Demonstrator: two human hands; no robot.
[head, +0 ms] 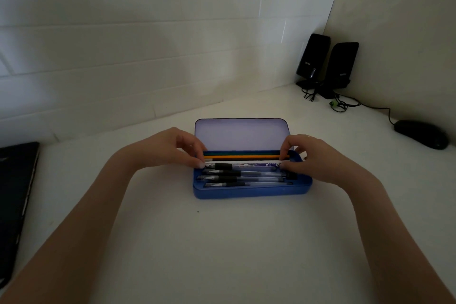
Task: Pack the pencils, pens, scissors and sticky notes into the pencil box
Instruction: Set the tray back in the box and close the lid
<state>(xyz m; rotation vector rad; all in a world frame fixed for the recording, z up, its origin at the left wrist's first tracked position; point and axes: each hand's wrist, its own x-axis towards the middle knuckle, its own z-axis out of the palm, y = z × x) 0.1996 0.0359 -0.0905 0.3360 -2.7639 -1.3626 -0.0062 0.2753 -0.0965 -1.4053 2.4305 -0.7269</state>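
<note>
From the head camera, both hands reached forward over a white desk (222, 242) to an open blue pencil box (251, 191) that lay near the middle of the desk, its lid (241, 134) standing up at the back.

The left hand (172, 148) sat at the box's left end with its fingers curled downward; its fingertips (201, 164) pinched the left ends of a row of coloured pencils (243, 155), which lay side by side along the rear of the box. The right hand (313, 155) mirrored it at the right end, its fingers bent and closed on the pencils' other ends, thumb low near the box's rim. Both hands therefore held the same bundle, one at each end, at or just above the rear of the tray; whether the pencils already rested on it could not be told.

Both forearms came in from the lower corners of the view, angled toward each other, wrists raised a little above the desk.

In front of the pencils, inside the box, lay several pens (241, 175) with black grips and clear barrels, pointing left. Between pens and pencils a purple patterned item showed, too hidden to identify.

Two black speakers (325, 64) stood in the far right corner, a black mouse (420, 134) lay on the right, and a dark flat object (14, 195) lay at the left edge.
</note>
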